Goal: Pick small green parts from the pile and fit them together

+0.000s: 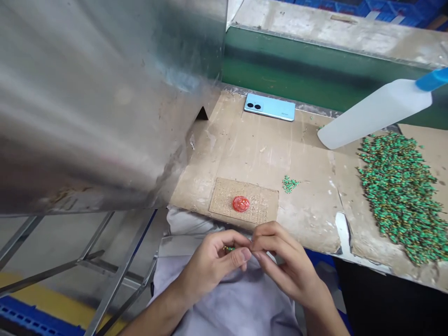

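Note:
My left hand [224,256] is closed in front of my lap, with a few small green-and-gold pieces [229,249] showing inside its curled fingers. Thumb and forefinger of my right hand [280,254] are pinched together against the left fingertips; whatever sits between them is too small to make out. Just beyond the hands, a glossy red blob [241,203] rests on a speckled cardboard piece [261,205] at the table edge. To the right of that cardboard lies a little pile of green pieces [290,184].
A large heap of green-and-gold pieces [399,191] covers the table's right side. Behind it a white bottle with a blue top [378,109] stands, and a light blue phone [275,108] lies at the back. A big metal panel [105,102] borders the left.

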Tool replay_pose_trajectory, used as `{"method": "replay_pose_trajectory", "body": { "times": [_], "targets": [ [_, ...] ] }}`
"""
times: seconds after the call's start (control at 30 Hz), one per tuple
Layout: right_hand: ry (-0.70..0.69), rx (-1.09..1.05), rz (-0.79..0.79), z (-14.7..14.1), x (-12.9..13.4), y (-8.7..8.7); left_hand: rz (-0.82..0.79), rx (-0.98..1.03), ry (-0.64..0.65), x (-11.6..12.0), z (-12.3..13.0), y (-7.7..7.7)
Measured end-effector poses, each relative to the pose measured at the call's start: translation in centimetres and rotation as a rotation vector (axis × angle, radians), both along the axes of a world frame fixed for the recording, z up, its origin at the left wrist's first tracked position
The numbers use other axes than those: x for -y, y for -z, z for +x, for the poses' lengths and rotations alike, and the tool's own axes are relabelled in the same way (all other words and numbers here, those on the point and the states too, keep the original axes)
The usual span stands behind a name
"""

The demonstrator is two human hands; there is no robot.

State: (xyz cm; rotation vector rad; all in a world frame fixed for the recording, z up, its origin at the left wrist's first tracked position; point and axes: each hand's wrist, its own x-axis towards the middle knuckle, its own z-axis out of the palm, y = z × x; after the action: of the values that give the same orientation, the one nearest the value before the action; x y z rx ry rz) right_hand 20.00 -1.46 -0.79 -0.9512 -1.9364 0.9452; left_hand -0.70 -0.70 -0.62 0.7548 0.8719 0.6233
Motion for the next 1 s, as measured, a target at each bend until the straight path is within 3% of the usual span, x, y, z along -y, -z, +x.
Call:
{"method": "replay_pose_trajectory", "body": {
  "times": [0.47, 0.8, 1.0],
  "targets": [
    [-0.039, -0.120, -0.078, 0.1, -0.2, -0.5, 0.165, -0.152, -0.022, -0.3, -0.5, -0.9],
    [0.044, 0.087, 0.127, -0.3, -0.1, -0.9, 0.445, -0.366, -0.016, 0.2, -0.6, -1.5],
    [0.074, 0.127, 0.167, -0.7, -0.3, -0.6, 0.499, -0.396, -0.093, 0.3, -0.4, -1.4]
  ]
}}
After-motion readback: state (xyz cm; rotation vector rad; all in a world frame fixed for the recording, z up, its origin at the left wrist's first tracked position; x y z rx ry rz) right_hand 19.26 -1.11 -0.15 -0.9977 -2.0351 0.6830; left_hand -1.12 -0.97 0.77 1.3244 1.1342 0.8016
